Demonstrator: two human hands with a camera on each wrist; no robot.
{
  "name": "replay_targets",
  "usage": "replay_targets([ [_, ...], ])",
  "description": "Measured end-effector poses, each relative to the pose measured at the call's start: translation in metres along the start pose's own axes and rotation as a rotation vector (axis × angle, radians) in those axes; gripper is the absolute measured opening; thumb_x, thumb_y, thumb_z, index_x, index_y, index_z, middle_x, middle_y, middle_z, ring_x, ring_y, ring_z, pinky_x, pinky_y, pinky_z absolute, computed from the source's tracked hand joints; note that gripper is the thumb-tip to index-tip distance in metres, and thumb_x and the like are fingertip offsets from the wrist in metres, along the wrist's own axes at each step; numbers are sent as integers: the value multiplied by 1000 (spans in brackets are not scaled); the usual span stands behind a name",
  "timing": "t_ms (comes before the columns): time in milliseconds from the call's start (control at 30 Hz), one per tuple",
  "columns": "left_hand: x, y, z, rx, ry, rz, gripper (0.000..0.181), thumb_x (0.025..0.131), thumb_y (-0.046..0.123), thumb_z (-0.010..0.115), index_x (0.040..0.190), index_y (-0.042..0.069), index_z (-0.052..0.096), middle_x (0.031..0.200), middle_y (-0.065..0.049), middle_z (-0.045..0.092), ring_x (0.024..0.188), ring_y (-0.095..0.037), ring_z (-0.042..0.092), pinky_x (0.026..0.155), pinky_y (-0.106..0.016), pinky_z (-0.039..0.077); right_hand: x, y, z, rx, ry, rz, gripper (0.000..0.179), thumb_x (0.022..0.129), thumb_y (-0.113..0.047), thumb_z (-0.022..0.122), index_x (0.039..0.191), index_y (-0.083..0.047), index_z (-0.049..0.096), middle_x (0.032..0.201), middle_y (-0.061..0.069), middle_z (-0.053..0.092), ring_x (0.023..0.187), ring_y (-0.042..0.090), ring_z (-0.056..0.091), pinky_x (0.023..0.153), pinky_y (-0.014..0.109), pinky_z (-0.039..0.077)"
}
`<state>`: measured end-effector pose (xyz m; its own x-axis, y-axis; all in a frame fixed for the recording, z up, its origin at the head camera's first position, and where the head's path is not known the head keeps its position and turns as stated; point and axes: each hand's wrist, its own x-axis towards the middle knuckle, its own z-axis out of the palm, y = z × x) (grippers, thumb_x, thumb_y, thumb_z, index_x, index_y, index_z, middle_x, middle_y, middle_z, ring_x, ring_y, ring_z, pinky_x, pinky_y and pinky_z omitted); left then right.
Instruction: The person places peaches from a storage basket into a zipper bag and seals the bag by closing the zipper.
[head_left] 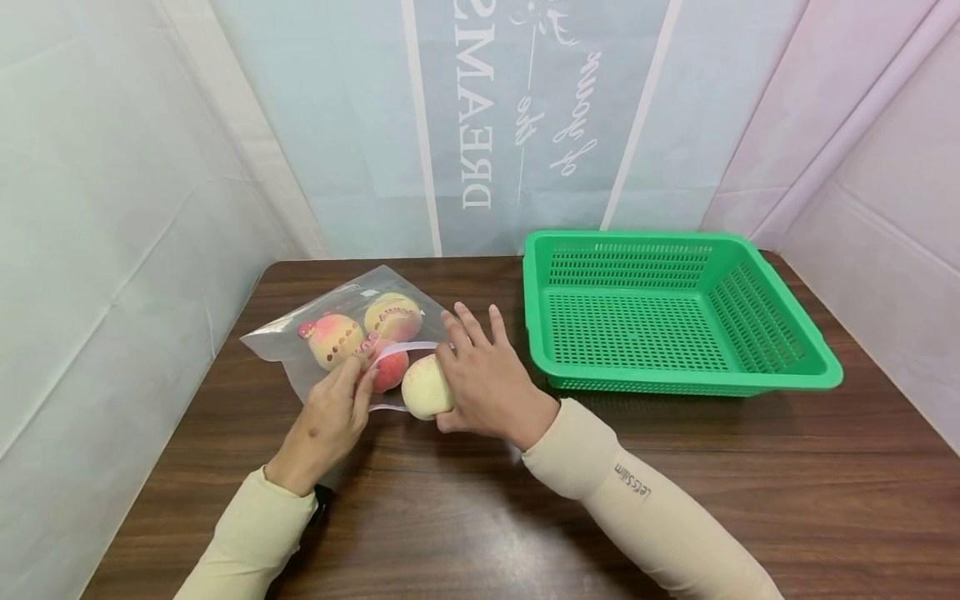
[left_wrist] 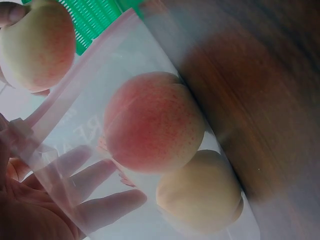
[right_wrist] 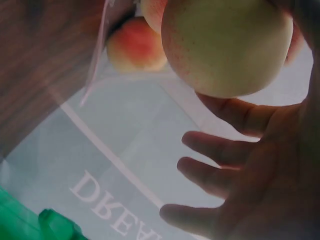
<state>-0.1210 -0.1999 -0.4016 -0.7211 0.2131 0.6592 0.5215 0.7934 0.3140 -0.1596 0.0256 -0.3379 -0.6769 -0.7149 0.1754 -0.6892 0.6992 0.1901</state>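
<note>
A clear zip bag (head_left: 285, 337) lies on the table with three peaches inside: a yellow-pink one (head_left: 335, 342), another (head_left: 393, 317) behind it and a red one (left_wrist: 155, 122) near the mouth. My left hand (head_left: 330, 412) pinches the bag's rim between thumb and forefinger, its other fingers stretched along the outside of the plastic in the left wrist view. My right hand (head_left: 483, 379) grips a pale yellow peach (head_left: 427, 387) between thumb and index finger, the other fingers spread. That peach is right at the bag's open mouth; part of it is hidden by the right hand.
A green perforated basket (head_left: 682, 377) stands at the back right of the dark wooden table (head_left: 420, 517). A printed cloth (head_left: 360, 150) hangs behind the table, and pale cloth walls stand on both sides.
</note>
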Motion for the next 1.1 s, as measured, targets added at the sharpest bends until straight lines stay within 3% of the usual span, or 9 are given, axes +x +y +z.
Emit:
replay_targets([
  [633, -1, -1, -2, 9, -8, 7, 12, 92, -6, 65, 101, -2, 58, 115, -20, 68, 101, -34, 68, 80, -46, 56, 16, -10, 28, -66, -12, 111, 82, 73, -70, 72, 122, -5, 65, 151, 21, 42, 145, 38, 28, 112, 66, 22],
  [900, 0, 0, -1, 3, -6, 13, 15, 91, -9, 66, 99, 0, 57, 99, -15, 67, 89, -28, 67, 72, -42, 56, 20, -15, 41, -112, -7, 145, 85, 72, -72, 71, 121, -3, 63, 148, 21, 44, 144, 38, 31, 109, 68, 25],
  [1100, -1, 1, -1, -3, -11, 22, 17, 92, -7, 65, 107, -2, 59, 106, -18, 68, 96, -31, 68, 76, -43, 57, 22, -13, 47, -132, -24, 156, 83, 76, -73, 68, 121, -3, 62, 149, 21, 44, 144, 37, 31, 108, 69, 26],
])
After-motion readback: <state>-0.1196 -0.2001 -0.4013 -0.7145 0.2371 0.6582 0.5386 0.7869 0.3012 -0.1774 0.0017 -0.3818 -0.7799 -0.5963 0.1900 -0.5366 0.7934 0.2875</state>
